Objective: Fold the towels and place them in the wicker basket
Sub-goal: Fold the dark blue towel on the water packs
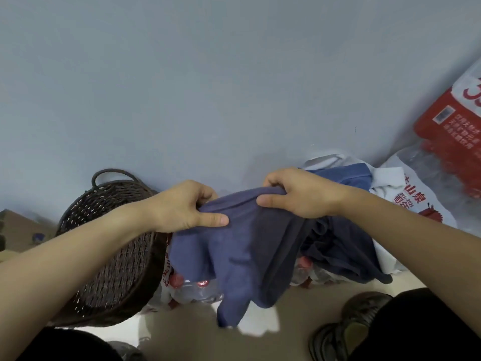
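At 5 o'clock, nearest the camera, a dark, chunky-soled shoe (346,327) rests on the pale beige floor (197,342), beside a black-clothed leg (421,332). Above them, at the centre of the view, a soft slate-blue towel (234,259) hangs in the air, bunched along its top edge and drooping towards the floor. The left hand (182,207) grips that edge at 9 o'clock of the cloth, its fingers curled behind and the thumb clamped on the front. The right hand (299,194) holds the same edge at 1 o'clock, fingers folded over the fabric and thumb pressed against it. At 8 o'clock, touching the towel's left side, a round dark-brown wicker basket (114,259) with a loop handle sits tilted against the wall. Behind the towel lie plastic-wrapped water bottles with red caps (192,285). At 3 o'clock, a heap of navy, blue and white cloths (346,246) lies on the floor. Farther, at 2 o'clock, a red-and-white printed plastic pack (453,131) leans on the plain pale-blue wall (208,87).
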`<state>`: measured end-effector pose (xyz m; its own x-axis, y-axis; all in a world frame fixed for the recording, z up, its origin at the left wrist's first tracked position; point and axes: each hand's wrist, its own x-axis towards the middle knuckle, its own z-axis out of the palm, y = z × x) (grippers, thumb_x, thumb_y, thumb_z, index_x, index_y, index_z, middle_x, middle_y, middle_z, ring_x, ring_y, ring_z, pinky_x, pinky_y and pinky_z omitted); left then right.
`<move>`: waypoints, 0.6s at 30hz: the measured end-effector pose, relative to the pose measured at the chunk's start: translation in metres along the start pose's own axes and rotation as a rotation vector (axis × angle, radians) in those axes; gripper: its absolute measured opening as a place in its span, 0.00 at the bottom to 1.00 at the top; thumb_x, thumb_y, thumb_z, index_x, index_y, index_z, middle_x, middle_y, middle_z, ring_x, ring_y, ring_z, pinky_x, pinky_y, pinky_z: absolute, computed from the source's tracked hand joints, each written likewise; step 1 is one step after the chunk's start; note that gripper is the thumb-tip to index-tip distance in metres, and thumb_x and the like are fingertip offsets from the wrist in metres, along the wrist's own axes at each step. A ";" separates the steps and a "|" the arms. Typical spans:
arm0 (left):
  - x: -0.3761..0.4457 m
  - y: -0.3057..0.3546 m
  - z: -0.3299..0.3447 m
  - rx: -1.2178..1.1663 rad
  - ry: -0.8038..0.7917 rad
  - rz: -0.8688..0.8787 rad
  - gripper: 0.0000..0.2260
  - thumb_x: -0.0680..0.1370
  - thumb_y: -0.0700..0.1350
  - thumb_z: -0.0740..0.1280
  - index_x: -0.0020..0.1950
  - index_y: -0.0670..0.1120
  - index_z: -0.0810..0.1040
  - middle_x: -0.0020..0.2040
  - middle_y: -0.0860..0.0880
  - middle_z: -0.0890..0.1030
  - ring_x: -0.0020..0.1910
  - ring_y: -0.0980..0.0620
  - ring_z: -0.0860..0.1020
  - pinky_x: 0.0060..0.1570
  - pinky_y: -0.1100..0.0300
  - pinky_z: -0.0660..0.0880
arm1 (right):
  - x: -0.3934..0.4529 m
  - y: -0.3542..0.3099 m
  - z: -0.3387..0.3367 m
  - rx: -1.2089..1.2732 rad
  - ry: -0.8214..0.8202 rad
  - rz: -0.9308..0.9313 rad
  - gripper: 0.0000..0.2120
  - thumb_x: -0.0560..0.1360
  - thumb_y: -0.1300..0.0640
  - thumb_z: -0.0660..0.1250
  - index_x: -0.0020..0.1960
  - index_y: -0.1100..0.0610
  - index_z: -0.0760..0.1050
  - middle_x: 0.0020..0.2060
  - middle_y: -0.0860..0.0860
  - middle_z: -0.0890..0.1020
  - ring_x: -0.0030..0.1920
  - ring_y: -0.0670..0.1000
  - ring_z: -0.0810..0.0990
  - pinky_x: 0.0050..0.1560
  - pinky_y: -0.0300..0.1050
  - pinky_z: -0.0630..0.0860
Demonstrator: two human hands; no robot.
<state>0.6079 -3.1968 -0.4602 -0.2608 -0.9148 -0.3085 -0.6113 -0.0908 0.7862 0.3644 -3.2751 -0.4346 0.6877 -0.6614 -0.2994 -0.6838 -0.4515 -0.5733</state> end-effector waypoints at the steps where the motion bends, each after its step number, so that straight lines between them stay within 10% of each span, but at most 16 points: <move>1: -0.001 -0.001 -0.001 0.024 -0.026 -0.018 0.18 0.68 0.57 0.75 0.44 0.42 0.83 0.37 0.51 0.83 0.36 0.55 0.78 0.42 0.56 0.76 | 0.000 0.003 -0.002 0.013 0.018 0.015 0.12 0.78 0.45 0.66 0.43 0.53 0.75 0.37 0.49 0.79 0.37 0.47 0.75 0.38 0.43 0.70; 8: 0.000 0.005 -0.002 -0.024 0.023 0.043 0.16 0.74 0.56 0.68 0.44 0.42 0.80 0.38 0.47 0.82 0.37 0.57 0.76 0.42 0.58 0.76 | -0.005 0.011 -0.002 0.021 -0.156 0.165 0.15 0.80 0.43 0.62 0.41 0.51 0.75 0.38 0.47 0.81 0.38 0.46 0.78 0.36 0.39 0.72; 18: -0.001 0.025 0.011 -0.148 -0.105 0.131 0.14 0.76 0.53 0.66 0.47 0.42 0.79 0.40 0.48 0.81 0.40 0.55 0.76 0.43 0.59 0.74 | 0.001 -0.004 0.030 0.485 -0.163 0.116 0.23 0.65 0.47 0.80 0.53 0.53 0.74 0.47 0.48 0.82 0.45 0.45 0.83 0.41 0.40 0.78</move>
<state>0.5844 -3.1943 -0.4458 -0.4120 -0.8772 -0.2464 -0.4524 -0.0378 0.8910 0.3752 -3.2558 -0.4553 0.6694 -0.5714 -0.4748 -0.5928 -0.0255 -0.8050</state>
